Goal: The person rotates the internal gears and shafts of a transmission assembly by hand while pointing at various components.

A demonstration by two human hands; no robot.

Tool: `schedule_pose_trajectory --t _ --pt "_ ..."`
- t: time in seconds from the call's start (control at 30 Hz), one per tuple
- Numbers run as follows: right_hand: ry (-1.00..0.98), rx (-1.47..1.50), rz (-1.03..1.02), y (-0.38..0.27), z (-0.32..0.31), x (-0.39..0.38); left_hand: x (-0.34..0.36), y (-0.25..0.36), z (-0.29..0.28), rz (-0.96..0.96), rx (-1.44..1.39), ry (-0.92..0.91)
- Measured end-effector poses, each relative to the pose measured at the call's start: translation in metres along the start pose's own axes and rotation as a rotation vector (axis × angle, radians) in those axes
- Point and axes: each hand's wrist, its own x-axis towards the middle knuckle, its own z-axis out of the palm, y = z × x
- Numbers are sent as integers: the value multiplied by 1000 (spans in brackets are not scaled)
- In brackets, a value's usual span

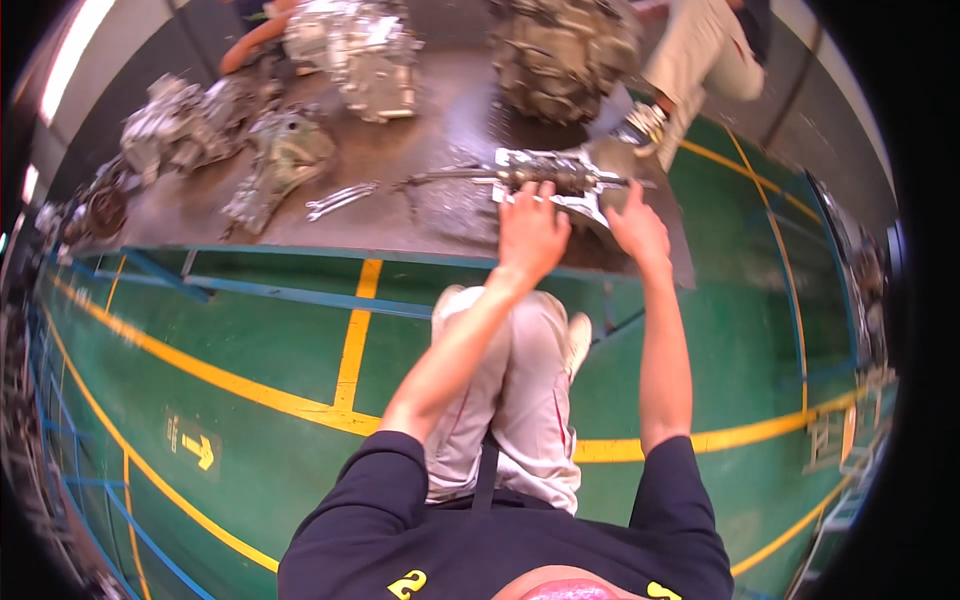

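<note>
A long metal shaft (560, 178) with a thick, dark, ribbed middle lies crosswise near the bench's front edge, over a bright silvery piece (585, 207). Its thin rod reaches out to the left. My left hand (533, 232) is closed over the near side of the ribbed middle, fingertips on it. My right hand (638, 232) pinches around the thin right end of the shaft. Blur hides the exact finger contact there. Left of the shaft, a pair of wrenches (342, 200) lies on the bench.
The dark metal bench (390, 225) carries silvery gearbox castings (355, 60), a large dark housing (565, 55) and a smaller casting (275, 165). Someone's light-trousered leg (700, 75) is at the far right, another person's arm (255, 42) at the far left. Blue bars (320, 293) run under the bench.
</note>
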Motion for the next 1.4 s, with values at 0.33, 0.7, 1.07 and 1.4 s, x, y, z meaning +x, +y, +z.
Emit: schedule_pose_trajectory --t 0.33,0.7,1.07,1.4 --pt "-39 10 44 3 1 -4 26 -68 -2 81 93 28" --pt "-88 -8 18 5 -4 3 49 -85 6 142 192 -76" --pt "-166 -53 -23 6 -9 19 96 -98 20 40 213 -364" --pt "-242 140 -48 10 -13 37 122 -81 29 -198 251 -546"
